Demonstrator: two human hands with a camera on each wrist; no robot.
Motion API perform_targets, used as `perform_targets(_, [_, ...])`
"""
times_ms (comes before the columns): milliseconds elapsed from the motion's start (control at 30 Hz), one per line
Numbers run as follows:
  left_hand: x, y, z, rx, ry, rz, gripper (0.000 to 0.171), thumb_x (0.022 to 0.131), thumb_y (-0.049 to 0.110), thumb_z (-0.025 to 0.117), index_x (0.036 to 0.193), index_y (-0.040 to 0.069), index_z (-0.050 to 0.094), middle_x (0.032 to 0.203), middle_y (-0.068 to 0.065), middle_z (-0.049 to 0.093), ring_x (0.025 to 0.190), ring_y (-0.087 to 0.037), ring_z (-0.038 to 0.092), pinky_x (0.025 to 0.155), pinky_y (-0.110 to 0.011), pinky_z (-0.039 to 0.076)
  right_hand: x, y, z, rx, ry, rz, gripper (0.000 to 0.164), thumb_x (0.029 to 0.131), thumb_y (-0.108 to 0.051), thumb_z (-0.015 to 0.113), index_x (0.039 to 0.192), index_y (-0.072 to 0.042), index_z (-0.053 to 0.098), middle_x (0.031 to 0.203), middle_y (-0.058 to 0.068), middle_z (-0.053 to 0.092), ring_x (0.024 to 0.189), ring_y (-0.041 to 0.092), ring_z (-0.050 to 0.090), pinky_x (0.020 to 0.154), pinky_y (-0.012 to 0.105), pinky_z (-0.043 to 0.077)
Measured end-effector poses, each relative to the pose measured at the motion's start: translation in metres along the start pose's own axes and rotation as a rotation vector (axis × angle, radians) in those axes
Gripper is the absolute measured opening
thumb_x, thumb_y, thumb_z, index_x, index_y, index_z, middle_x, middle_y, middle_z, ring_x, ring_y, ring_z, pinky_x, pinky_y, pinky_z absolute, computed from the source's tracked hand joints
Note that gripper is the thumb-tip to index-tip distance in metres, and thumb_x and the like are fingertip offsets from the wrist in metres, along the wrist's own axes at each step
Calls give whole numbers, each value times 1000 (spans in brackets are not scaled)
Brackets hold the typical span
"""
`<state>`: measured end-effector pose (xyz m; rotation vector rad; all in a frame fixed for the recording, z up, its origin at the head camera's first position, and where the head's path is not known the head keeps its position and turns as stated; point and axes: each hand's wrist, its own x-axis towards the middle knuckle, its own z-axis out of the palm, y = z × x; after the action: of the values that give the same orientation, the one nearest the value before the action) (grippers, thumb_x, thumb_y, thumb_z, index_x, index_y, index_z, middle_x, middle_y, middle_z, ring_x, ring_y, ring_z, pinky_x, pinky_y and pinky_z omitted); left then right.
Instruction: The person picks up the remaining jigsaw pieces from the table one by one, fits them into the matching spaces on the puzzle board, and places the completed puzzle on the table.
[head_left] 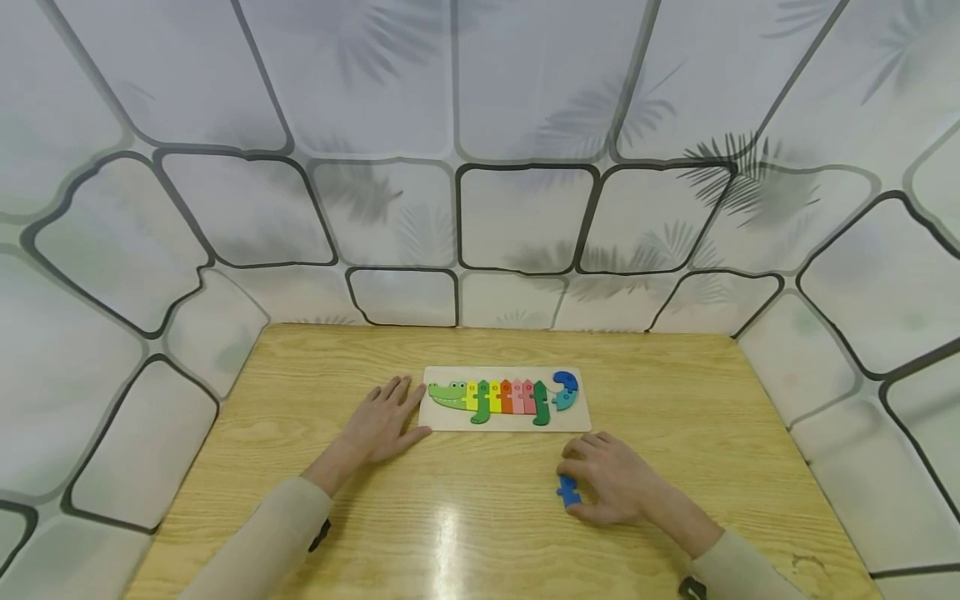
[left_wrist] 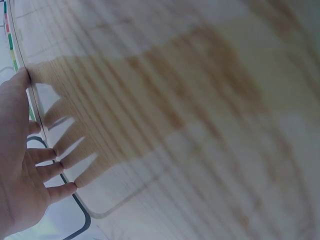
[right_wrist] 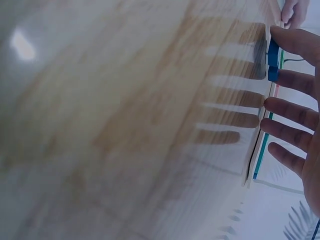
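Observation:
A wooden crocodile puzzle board (head_left: 450, 423) lies on the table, with a green head, several coloured body pieces and a blue tail (head_left: 566, 392) in place. Between the last green leg piece and the tail, bare board shows. My left hand (head_left: 378, 421) rests spread on the table, its thumb and index finger at the board's left edge. Below the board's right corner, my right hand (head_left: 611, 482) pinches a blue puzzle piece (head_left: 568, 491) between thumb and index finger. In the right wrist view that blue piece (right_wrist: 272, 55) is seen edge-on, the other fingers extended.
The light wooden table (head_left: 360, 525) reaches back to a wall covering (head_left: 525, 217) with a stone and leaf print. Similar covering stands along both sides. Light reflects off the table's front middle.

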<state>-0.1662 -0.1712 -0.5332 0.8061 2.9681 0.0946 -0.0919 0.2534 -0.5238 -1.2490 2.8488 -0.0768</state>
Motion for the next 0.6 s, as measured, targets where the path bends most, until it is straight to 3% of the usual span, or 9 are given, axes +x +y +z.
perform_targets(600, [0,0,-2,-20,-9,0,80,105,60,53,164,8,39,166,-29,38,154,-47,40,121,-65,41,10,12,4,58,105,8,46,90,-62,73,118,-26,75,120,-6,69,110,15,65,99,45,59])
